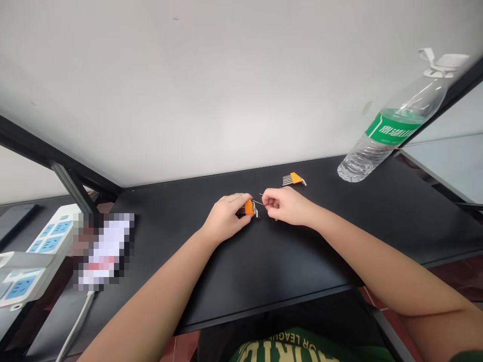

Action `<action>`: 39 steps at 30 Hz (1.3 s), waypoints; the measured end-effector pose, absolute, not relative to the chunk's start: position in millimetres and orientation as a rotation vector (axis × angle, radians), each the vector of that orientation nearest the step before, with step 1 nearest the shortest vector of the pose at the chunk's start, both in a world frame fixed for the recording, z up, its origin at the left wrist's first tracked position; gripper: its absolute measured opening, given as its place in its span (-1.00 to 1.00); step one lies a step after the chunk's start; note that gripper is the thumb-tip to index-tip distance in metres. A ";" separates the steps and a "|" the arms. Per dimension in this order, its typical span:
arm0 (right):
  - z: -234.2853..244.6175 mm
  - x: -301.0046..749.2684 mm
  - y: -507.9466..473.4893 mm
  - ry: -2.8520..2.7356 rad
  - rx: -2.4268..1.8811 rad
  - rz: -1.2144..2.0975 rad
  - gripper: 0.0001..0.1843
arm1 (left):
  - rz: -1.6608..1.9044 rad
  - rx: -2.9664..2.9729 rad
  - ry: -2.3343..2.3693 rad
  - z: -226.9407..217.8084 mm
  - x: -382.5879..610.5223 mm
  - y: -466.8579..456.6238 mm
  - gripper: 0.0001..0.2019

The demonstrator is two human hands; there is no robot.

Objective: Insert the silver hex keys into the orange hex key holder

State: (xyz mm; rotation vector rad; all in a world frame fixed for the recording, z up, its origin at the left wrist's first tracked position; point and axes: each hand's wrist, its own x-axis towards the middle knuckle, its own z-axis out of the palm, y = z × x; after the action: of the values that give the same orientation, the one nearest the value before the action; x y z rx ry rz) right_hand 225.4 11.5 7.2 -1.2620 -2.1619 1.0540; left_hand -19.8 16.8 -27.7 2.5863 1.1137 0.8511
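Note:
My left hand (228, 216) grips an orange hex key holder (249, 206) between thumb and fingers, low over the black table. Short bent ends of several metal hex keys stick out of the holder's right side. Just to the right, my right hand (285, 205) pinches a thin metal hex key (258, 202), whose length reaches toward the holder. Whether its tip is inside the holder I cannot tell. A second orange holder (296, 178) full of hex keys lies on the table beyond my right hand, touched by neither hand.
A large water bottle (392, 125) with a green label stands at the back right. On the left lie a blurred-out phone (107, 246) with a white cable (77, 322) and a white power strip (56, 246). The black table (234, 281) meets a pale wall (226, 90) behind.

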 end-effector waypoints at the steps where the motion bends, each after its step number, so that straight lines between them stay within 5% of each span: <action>1: 7.7 225.4 11.1 -2.144 -1.248 1.071 -0.91 | 0.868 2.583 1.101 -27.9 -19.6 16.9 -0.67; 21: 8.7 228.6 10.5 -1.948 -1.248 1.284 -0.97 | 0.874 2.704 1.047 -31.4 -22.6 17.8 -0.64; 39: -15.5 214.8 21.9 -1.346 -1.030 2.005 -0.61 | 0.865 2.737 1.113 -32.1 -18.6 13.5 -0.62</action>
State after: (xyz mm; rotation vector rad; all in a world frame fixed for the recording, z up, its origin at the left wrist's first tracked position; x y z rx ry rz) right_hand 214.8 21.9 -15.5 -1.0299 -1.3464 2.0051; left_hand -18.6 13.5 -32.1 2.7367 1.1133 0.8647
